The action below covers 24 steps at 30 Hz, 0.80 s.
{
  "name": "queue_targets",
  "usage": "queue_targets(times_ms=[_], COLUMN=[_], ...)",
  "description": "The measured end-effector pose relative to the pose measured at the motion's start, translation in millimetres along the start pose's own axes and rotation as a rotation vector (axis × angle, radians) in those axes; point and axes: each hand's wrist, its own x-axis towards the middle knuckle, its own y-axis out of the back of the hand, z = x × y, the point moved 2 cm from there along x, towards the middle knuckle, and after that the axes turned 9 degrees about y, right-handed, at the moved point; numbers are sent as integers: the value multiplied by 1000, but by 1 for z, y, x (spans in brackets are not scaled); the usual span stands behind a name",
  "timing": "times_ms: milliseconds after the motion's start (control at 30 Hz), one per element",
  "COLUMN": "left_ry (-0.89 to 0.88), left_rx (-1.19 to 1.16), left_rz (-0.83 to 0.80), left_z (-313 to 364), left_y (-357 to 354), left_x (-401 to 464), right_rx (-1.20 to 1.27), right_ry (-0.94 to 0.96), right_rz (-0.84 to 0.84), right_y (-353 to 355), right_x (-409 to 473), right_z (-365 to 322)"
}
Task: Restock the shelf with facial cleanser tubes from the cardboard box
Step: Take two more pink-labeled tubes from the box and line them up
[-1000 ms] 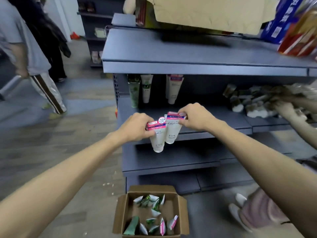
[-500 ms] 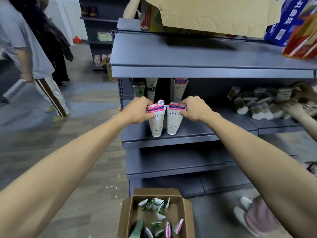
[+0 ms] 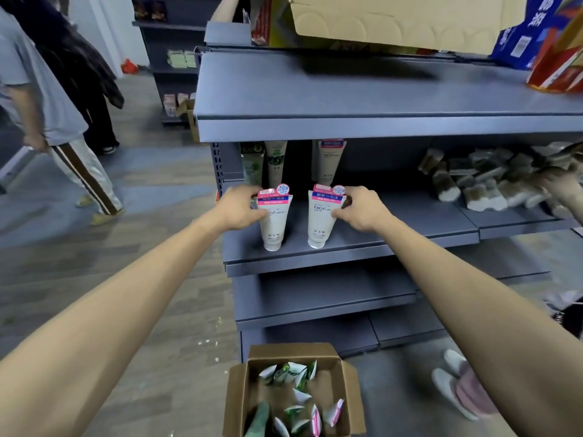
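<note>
Two white facial cleanser tubes with pink tops stand cap-down near the front of the grey middle shelf (image 3: pixel 394 244). My left hand (image 3: pixel 238 208) grips the left tube (image 3: pixel 273 220) by its upper part. My right hand (image 3: pixel 362 209) grips the right tube (image 3: pixel 321 220) the same way. Behind them, two green-and-white tubes (image 3: pixel 276 165) and another pink-topped tube (image 3: pixel 328 160) stand at the back of the shelf. The open cardboard box (image 3: pixel 239 402) sits on the floor below, holding several green and pink tubes.
A second person's hand (image 3: pixel 564 187) reaches into a pile of tubes (image 3: pixel 479 184) on the right of the same shelf; their shoes (image 3: pixel 454 383) are at lower right. Two people stand in the aisle at left (image 3: pixel 56 115). Cardboard (image 3: pixel 397 20) and boxes sit on the top shelf.
Both hands carried the two tubes up and forward onto the middle shelf and spread them apart; the tubes now stand on the shelf surface.
</note>
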Motion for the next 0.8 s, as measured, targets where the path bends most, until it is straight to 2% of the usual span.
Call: queue_targets(times_ms=[100,300,467,600,800], left_ry=[71,246,274,370,419], left_rx=[-143,-113,2,11,-18], left_rz=[-42,12,88,176,230], left_z=[-14,-35,-30,-17,15], left_y=[-15,-53,-79,-93,-115], left_x=[-5,-15,-21,-18,-1], right_rx=[55,253,198,191,170], right_ry=[-29,-132,-58,51,147], right_rz=[12,145,61,47,37], right_y=[-8,-29,-48,-53,-46], right_x=[-4,-9,-5,3,19], right_z=[4,17,34,45,69])
